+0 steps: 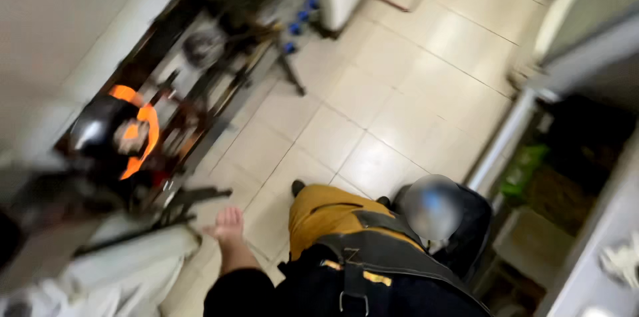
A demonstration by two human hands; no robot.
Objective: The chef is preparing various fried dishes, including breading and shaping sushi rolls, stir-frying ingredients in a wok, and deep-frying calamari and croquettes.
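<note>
Hanging free beside your yellow trousers (326,214), your left hand (228,226) is grasping nothing, fingers loose; right hand unseen; lit stove (133,134) nearby.

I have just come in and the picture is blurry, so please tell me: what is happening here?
The person stands on a pale tiled floor in a kitchen, looking down. Their left hand hangs open and holds nothing; the right hand is out of view. To the left, orange flames burn around a dark wok on a stove. Another person crouches at the right beside an open low cabinet. Motion blur hides finer details.
</note>
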